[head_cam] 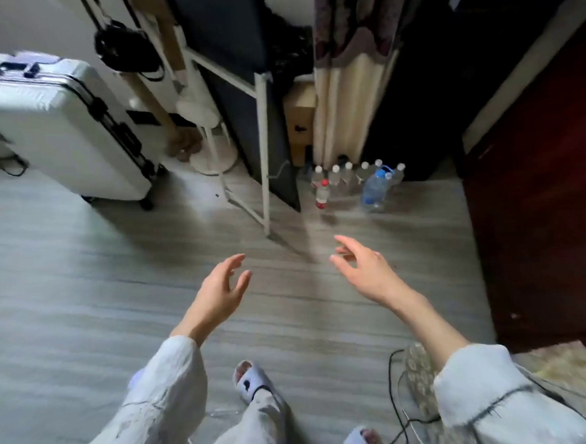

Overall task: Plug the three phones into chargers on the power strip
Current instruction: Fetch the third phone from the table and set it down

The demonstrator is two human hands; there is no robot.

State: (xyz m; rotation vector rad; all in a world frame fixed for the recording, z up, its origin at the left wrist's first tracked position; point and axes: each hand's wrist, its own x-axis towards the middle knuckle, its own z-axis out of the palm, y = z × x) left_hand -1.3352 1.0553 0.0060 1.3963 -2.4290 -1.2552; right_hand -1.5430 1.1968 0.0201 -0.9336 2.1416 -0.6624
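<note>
No phone, charger or power strip shows in the head view. My left hand (pixel 222 291) hangs over the grey wood-look floor, fingers relaxed and spread, holding nothing. My right hand (pixel 365 269) is stretched forward a little further, fingers loosely apart, also holding nothing. A black cable (pixel 396 397) and a white cable (pixel 414 435) lie on the floor at the lower right, beside my right sleeve. Where those cables end is hidden.
A white suitcase (pixel 56 133) stands at the left. A white metal frame (pixel 263 148) with a dark panel stands ahead. Several water bottles (pixel 351 180) cluster on the floor by a curtain (pixel 346 98). A dark red door (pixel 541 206) is at the right. My slippered feet (pixel 251 382) are below.
</note>
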